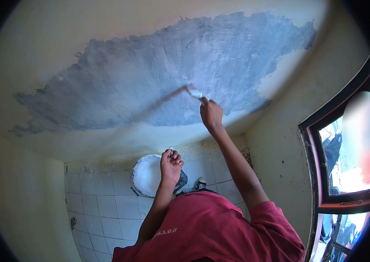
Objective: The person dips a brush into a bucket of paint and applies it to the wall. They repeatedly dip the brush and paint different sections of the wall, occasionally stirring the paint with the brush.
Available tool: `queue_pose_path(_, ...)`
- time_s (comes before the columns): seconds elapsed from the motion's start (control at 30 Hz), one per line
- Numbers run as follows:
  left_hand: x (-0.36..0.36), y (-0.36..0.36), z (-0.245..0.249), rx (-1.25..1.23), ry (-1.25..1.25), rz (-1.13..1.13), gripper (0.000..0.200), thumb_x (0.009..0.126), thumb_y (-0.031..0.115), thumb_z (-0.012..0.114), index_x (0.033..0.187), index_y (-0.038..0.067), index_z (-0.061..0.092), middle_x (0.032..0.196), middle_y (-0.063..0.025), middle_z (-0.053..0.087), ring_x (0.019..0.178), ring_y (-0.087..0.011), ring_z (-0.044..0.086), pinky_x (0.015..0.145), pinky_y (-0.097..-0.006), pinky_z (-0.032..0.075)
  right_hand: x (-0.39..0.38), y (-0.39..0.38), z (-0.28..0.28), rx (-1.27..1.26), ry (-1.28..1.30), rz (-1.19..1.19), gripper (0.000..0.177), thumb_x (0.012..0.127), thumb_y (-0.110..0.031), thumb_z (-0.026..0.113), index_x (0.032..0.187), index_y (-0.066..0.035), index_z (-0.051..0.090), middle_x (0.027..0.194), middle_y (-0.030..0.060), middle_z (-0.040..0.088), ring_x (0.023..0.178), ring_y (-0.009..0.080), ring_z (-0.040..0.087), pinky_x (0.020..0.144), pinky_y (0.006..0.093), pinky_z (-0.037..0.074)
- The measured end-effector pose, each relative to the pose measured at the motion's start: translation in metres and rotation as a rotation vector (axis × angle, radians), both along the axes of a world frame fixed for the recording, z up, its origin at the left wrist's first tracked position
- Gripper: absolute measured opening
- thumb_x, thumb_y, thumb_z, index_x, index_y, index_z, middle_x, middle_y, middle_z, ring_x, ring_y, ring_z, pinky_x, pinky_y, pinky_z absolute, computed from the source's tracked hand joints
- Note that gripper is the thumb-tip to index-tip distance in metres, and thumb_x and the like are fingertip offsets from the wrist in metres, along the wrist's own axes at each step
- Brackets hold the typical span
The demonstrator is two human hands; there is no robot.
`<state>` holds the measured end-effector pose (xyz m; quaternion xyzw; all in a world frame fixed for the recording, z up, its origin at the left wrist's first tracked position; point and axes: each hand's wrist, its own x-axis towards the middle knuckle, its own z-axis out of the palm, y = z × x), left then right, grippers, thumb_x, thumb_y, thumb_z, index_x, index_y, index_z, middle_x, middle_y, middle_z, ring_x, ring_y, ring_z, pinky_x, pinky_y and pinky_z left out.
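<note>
White square tiles (102, 205) with dark grout fill the lower middle, and a small dark fitting (72, 222) sits on them near the left edge. Yellowish crumbs (106, 166) lie along the tiles' upper border. Pale yellow walls rise on the left (19, 187) and the right (276, 148); the right one has dark speckles (248, 155) by the corner. A dark brown window frame (320, 144) stands at the far right, with a metal latch (351, 202) on its lower bar. Through the glass show dark shapes (332, 150), perhaps parked motorbikes.
</note>
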<state>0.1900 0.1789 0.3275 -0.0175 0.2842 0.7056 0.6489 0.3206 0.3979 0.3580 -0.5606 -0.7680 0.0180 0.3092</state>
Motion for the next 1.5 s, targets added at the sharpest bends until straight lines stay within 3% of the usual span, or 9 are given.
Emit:
queue_pose_path(0.27, 0.000, -0.002, -0.007, -0.020, -0.012, 0.019, 0.014, 0.088, 0.022, 0.058, 0.080, 0.015, 0.049, 0.071, 0.0025, 0.046, 0.061, -0.0118, 0.042, 0.056, -0.0277, 0.036, 0.032, -0.051, -0.010, -0.294, 0.495, 0.110, 0.017, 0.076, -0.003, 0.069, 0.092, -0.002, 0.063, 0.082, 0.0173, 0.068, 0.073, 0.0378, 0.065, 0.066, 0.0442, 0.051)
queue_pose_path(0.33, 0.002, -0.002, -0.007, -0.022, -0.018, 0.006, 0.015, 0.088, 0.022, 0.058, 0.079, 0.015, 0.049, 0.071, 0.0026, 0.046, 0.061, -0.0118, 0.042, 0.056, -0.0275, 0.036, 0.043, -0.054, -0.003, 0.112, 0.462, 0.197, 0.018, 0.074, -0.001, 0.073, 0.089, 0.000, 0.064, 0.079, 0.0165, 0.069, 0.071, 0.0319, 0.068, 0.065, 0.0377, 0.052)
queue_pose_path(0.43, 0.004, 0.000, -0.010, -0.014, -0.016, -0.023, 0.015, 0.088, 0.023, 0.058, 0.079, 0.015, 0.049, 0.072, 0.0028, 0.047, 0.062, -0.0115, 0.043, 0.056, -0.0275, 0.035, 0.064, -0.064, 0.030, -0.139, 0.607, 0.134, 0.018, 0.075, -0.004, 0.076, 0.088, 0.000, 0.065, 0.077, 0.0155, 0.069, 0.069, 0.0265, 0.069, 0.062, 0.0330, 0.052)
queue_pose_path(0.57, 0.009, 0.013, -0.020, -0.007, -0.035, -0.078, 0.016, 0.088, 0.025, 0.059, 0.079, 0.016, 0.049, 0.072, 0.0034, 0.047, 0.063, -0.0112, 0.043, 0.056, -0.0276, 0.034, 0.098, -0.068, 0.067, 0.097, 0.584, 0.072, 0.020, 0.074, -0.007, 0.080, 0.088, 0.000, 0.068, 0.077, 0.0132, 0.070, 0.068, 0.0190, 0.069, 0.060, 0.0293, 0.052)
queue_pose_path(0.83, 0.038, 0.050, -0.012, -0.031, -0.014, -0.141, 0.016, 0.088, 0.023, 0.058, 0.078, 0.016, 0.047, 0.071, 0.0042, 0.043, 0.061, -0.0103, 0.042, 0.055, -0.0256, 0.035, 0.162, -0.040, 0.135, 0.172, 0.957, 0.087, 0.018, 0.075, 0.000, 0.077, 0.092, 0.002, 0.070, 0.080, 0.0078, 0.072, 0.073, 0.0103, 0.068, 0.066, 0.0221, 0.053)
queue_pose_path(1.03, 0.068, 0.091, -0.008, -0.005, -0.020, -0.029, 0.017, 0.088, 0.023, 0.059, 0.078, 0.016, 0.047, 0.071, 0.0042, 0.044, 0.062, -0.0104, 0.043, 0.056, -0.0258, 0.035, 0.195, 0.025, 0.174, 0.504, 0.625, 0.096, 0.019, 0.073, -0.001, 0.079, 0.091, 0.000, 0.071, 0.082, 0.0082, 0.072, 0.073, 0.0123, 0.069, 0.065, 0.0223, 0.053)
queue_pose_path(1.23, 0.107, 0.139, -0.013, 0.001, 0.005, -0.035, 0.016, 0.086, 0.024, 0.059, 0.077, 0.016, 0.048, 0.071, 0.0037, 0.046, 0.063, -0.0113, 0.042, 0.057, -0.0272, 0.033, 0.211, 0.086, 0.179, 0.965, 0.321, 0.372, 0.024, 0.073, 0.003, 0.076, 0.095, -0.004, 0.070, 0.095, 0.0134, 0.070, 0.081, 0.0225, 0.071, 0.067, 0.0308, 0.057)
queue_pose_path(1.4, 0.134, 0.164, -0.023, 0.006, 0.006, -0.009, 0.016, 0.087, 0.025, 0.058, 0.078, 0.016, 0.048, 0.071, 0.0035, 0.045, 0.063, -0.0110, 0.042, 0.057, -0.0271, 0.033, 0.209, 0.114, 0.162, 0.847, 0.234, 0.514, 0.018, 0.072, 0.006, 0.072, 0.076, -0.002, 0.056, 0.092, 0.0111, 0.065, 0.081, 0.0229, 0.069, 0.062, 0.0326, 0.056)
queue_pose_path(1.5, 0.148, 0.167, -0.020, -0.016, -0.002, 0.006, 0.016, 0.088, 0.023, 0.058, 0.078, 0.016, 0.047, 0.071, 0.0040, 0.043, 0.061, -0.0105, 0.040, 0.056, -0.0259, 0.034, 0.210, 0.126, 0.117, 0.661, 0.148, 0.514, 0.019, 0.073, 0.003, 0.071, 0.077, -0.004, 0.053, 0.090, 0.0070, 0.061, 0.077, 0.0231, 0.066, 0.061, 0.0352, 0.054)
